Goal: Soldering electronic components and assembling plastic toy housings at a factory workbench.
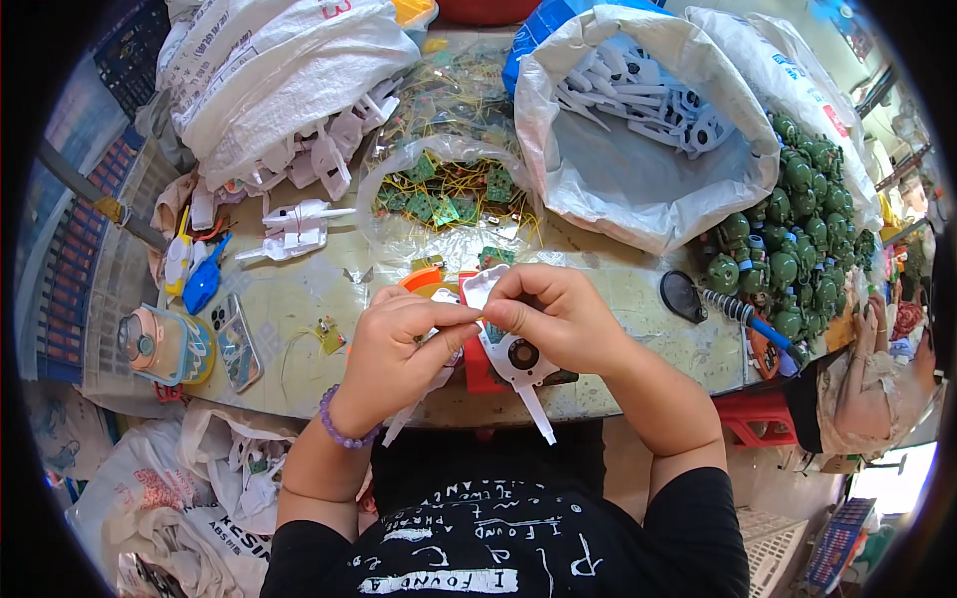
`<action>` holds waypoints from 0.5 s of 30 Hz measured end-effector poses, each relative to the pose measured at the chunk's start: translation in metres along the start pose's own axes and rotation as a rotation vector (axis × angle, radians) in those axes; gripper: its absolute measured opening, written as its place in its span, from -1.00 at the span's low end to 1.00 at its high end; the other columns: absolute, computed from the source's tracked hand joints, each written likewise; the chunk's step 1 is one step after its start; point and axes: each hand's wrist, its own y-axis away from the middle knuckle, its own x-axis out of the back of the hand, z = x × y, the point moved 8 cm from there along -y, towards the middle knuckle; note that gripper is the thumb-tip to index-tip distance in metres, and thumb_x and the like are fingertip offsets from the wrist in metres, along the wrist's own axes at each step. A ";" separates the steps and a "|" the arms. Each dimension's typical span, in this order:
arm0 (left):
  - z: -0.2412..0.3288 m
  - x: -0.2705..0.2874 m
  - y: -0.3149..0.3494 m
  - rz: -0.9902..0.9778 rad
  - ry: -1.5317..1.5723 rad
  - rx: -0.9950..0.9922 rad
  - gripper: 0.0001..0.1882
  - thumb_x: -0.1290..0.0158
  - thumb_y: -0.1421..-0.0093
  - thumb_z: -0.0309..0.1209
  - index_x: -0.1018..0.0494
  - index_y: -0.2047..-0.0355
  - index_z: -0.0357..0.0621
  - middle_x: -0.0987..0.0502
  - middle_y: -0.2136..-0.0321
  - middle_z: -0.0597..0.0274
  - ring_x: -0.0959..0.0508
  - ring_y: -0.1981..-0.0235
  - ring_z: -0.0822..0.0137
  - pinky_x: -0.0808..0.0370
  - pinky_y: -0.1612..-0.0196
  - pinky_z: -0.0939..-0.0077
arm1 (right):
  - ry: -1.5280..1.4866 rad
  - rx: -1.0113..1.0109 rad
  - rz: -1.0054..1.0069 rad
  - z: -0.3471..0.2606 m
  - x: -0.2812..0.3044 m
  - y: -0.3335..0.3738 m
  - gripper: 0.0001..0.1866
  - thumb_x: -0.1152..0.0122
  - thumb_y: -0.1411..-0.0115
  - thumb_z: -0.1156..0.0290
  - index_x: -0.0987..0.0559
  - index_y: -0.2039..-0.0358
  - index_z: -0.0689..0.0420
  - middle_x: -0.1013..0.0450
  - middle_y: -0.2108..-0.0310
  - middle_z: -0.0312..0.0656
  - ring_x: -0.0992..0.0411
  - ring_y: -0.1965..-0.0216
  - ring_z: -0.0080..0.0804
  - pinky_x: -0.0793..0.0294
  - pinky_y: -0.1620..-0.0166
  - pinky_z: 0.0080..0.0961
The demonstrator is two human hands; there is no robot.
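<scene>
My left hand (404,334) and my right hand (558,319) meet over the near edge of the table. Thumb and fingers of each are pinched together at a thin yellow wire, mostly hidden by the fingertips. Under my right hand lies a white plastic shell half (523,371) with a round black part and a long narrow leg pointing at me. A second white plastic piece (407,419) juts out below my left hand. Both lie by a red block (480,371), partly covered by the shells and hands. An orange ring-shaped thing (424,279) shows just behind my left hand.
Wired green circuit boards (439,199) fill a clear bag ahead. An open white sack (648,199) holds white shells; another sack (289,90) stands far left. Green round parts (797,229) pile at right. A drink bottle (164,344) and phone (235,341) are left. Another person's arm (865,399) shows far right.
</scene>
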 end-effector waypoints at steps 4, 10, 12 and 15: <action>-0.005 0.000 0.002 0.004 0.020 0.026 -0.88 -0.21 -0.03 -0.42 -0.62 0.38 -0.12 -0.61 0.52 0.22 -0.50 0.50 0.35 -0.28 0.25 0.42 | -0.049 0.076 0.073 -0.006 0.010 0.001 -0.83 -0.31 -0.14 0.42 -0.59 0.31 0.24 -0.50 0.41 -0.33 -0.38 0.38 -0.65 -0.36 0.33 -0.66; -0.002 0.001 0.001 -0.011 0.028 0.078 -0.89 -0.21 -0.03 -0.46 -0.62 0.39 -0.14 -0.63 0.47 0.23 -0.51 0.43 0.36 -0.30 0.19 0.44 | 0.442 0.501 0.060 -0.039 -0.003 0.010 -0.84 -0.36 -0.01 0.52 -0.61 0.36 0.20 -0.52 0.40 -0.23 -0.44 0.35 -0.42 -0.38 0.31 -0.56; -0.001 -0.001 0.000 -0.024 0.033 0.075 -0.89 -0.20 -0.03 -0.46 -0.62 0.39 -0.14 -0.63 0.47 0.23 -0.51 0.43 0.36 -0.31 0.19 0.44 | 0.418 0.446 0.069 -0.035 -0.002 0.009 -0.87 -0.36 -0.01 0.52 -0.61 0.38 0.18 -0.52 0.41 -0.25 -0.44 0.34 -0.41 -0.38 0.31 -0.55; 0.002 -0.001 0.000 -0.008 0.013 0.010 -0.87 -0.21 -0.02 -0.46 -0.62 0.38 -0.14 -0.61 0.49 0.24 -0.51 0.42 0.35 -0.31 0.20 0.45 | 0.465 0.533 0.091 -0.041 -0.005 0.014 -0.87 -0.36 -0.02 0.51 -0.61 0.38 0.19 -0.52 0.41 -0.26 -0.43 0.35 -0.42 -0.38 0.31 -0.54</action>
